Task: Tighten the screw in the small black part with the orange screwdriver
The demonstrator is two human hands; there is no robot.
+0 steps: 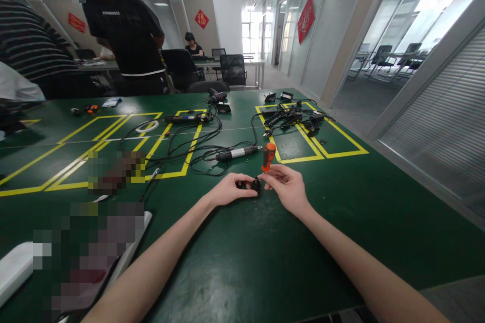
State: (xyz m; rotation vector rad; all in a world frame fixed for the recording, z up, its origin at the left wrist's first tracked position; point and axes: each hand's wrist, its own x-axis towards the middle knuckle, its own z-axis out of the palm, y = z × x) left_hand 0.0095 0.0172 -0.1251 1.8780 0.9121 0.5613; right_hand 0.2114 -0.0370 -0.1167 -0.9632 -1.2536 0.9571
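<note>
My left hand [232, 190] is closed on a small black part [256, 187], its thumb and fingers around the sides just above the table. Beside it, my right hand [290, 187] has its fingers closed at the lower end of a screwdriver [269, 155] with an orange and dark grey handle. The handle points up and leans slightly. Its shaft is hidden by the fingers. The right fingertips come close to the black part's top; whether they also pinch something small I cannot make out.
Beyond my hands lies a grey and black electric screwdriver [238, 153] with its cable. A second corded tool [187, 118], a power drill [215, 96] and a pile of black parts [288, 117] lie farther back. Yellow tape [299, 160] marks the green table [212, 267]. A person [127, 30] stands beyond it.
</note>
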